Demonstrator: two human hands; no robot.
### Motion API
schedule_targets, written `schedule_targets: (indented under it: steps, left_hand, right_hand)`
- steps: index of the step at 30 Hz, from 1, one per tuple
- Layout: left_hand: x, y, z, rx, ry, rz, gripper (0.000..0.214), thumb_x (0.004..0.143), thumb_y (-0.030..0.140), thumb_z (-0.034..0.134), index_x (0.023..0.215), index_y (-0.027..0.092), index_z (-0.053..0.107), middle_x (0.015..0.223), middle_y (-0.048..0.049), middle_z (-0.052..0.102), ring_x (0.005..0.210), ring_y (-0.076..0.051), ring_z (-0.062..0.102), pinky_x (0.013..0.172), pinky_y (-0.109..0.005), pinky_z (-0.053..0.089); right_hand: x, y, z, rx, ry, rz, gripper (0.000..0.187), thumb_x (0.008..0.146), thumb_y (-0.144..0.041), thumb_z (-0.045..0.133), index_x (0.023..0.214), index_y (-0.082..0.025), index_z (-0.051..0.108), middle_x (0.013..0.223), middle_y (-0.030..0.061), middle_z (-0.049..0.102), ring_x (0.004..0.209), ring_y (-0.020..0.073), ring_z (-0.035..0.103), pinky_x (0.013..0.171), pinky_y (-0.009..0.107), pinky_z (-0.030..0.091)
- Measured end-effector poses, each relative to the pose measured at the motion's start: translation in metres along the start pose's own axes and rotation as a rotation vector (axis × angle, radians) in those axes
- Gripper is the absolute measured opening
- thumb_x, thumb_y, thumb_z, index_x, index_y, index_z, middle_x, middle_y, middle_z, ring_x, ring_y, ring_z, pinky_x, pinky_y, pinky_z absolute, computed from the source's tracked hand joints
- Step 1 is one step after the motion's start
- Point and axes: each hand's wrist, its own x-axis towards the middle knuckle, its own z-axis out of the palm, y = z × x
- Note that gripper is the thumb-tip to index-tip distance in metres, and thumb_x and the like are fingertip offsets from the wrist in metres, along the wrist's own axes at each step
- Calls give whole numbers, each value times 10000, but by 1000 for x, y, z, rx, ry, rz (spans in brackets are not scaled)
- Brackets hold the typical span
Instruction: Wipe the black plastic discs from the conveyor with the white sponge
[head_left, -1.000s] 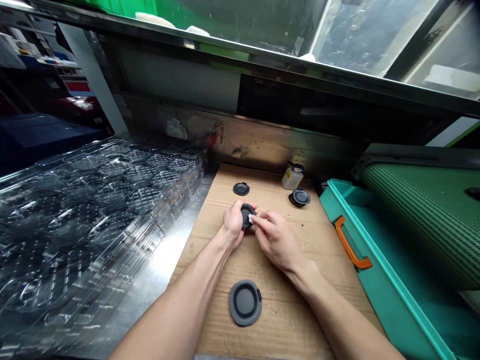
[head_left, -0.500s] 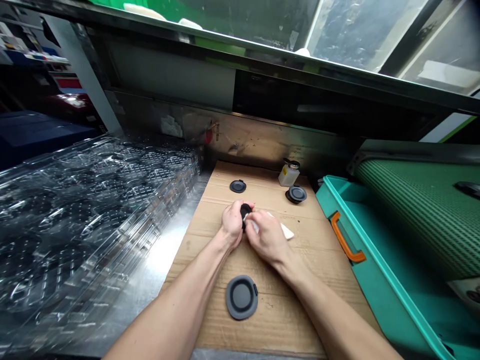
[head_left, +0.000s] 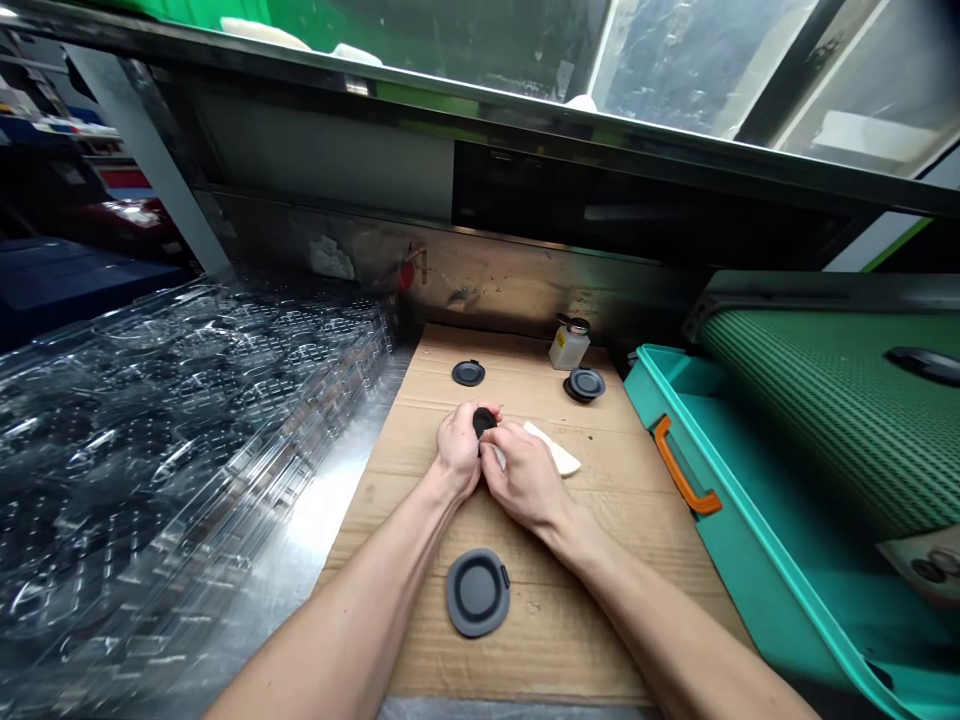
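Observation:
Above the middle of a cardboard sheet [head_left: 600, 620], my left hand [head_left: 456, 440] is closed around a small black lid [head_left: 484, 420], which is tilted up. My right hand [head_left: 525, 470] has its fingers pinched against the lid's face; a bit of white cloth shows under them. Beside that hand lies a folded white cloth [head_left: 562, 458]; whether the two are one piece I cannot tell. A larger dark grey lid [head_left: 478, 592] with a side tab rests flat nearer to me. Farther off are another black lid [head_left: 469, 373] and a small stack of lids [head_left: 584, 384].
A squat pump bottle [head_left: 570, 345] stands at the back of the cardboard. Clear plastic trays [head_left: 187, 420] are stacked on the left. On the right are a teal crate [head_left: 750, 540] with an orange handle [head_left: 681, 470] and a green conveyor belt [head_left: 825, 400]. A metal ledge [head_left: 480, 90] crosses above.
My right fingers have shifted slightly on the lid, and less white cloth shows between them. The whole view has moved a little; the lids on the cardboard stay put.

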Motion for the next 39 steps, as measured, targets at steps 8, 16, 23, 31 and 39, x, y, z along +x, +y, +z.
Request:
schedule_targets:
  steps: [8, 16, 23, 31, 39]
  left_hand:
    - [0, 0, 1, 16, 7, 11, 216, 716, 324, 574, 662, 131, 656, 697, -43, 653, 697, -158, 605, 696, -273, 462]
    - [0, -2, 0, 0, -3, 15, 196, 708, 299, 580, 666, 127, 665, 705, -45, 660, 716, -157, 607, 716, -268, 470]
    - [-1, 0, 0, 3, 4, 10, 206, 713, 306, 576, 665, 124, 660, 700, -47, 653, 710, -161, 606, 703, -271, 469]
    - [0, -2, 0, 29, -7, 30, 208, 713, 311, 574, 670, 129, 664, 709, -49, 660, 717, -161, 610, 719, -272, 474]
    - [3, 1, 0, -3, -7, -11, 243, 716, 344, 596, 712, 119, 688, 711, -53, 679, 707, -153, 612, 659, -242, 450]
  right_hand:
    - [-1, 0, -2, 15, -17, -10, 151, 900, -180, 484, 937, -207, 628, 929, 58, 637, 835, 185, 605, 767, 278, 466]
    - [0, 3, -3, 48, -9, -22, 149, 889, -168, 505, 900, -206, 649, 908, 48, 655, 837, 178, 608, 791, 276, 461]
    - [0, 1, -6, 104, 4, -12, 138, 863, -150, 536, 872, -200, 664, 875, 31, 672, 833, 168, 623, 797, 266, 455]
    - [-1, 2, -4, 132, 21, 38, 158, 861, -172, 530, 861, -202, 685, 866, 29, 690, 811, 172, 626, 782, 274, 453]
    - [10, 5, -64, 398, 109, 178, 237, 888, -357, 557, 895, -186, 721, 889, 34, 719, 792, 171, 645, 703, 256, 474]
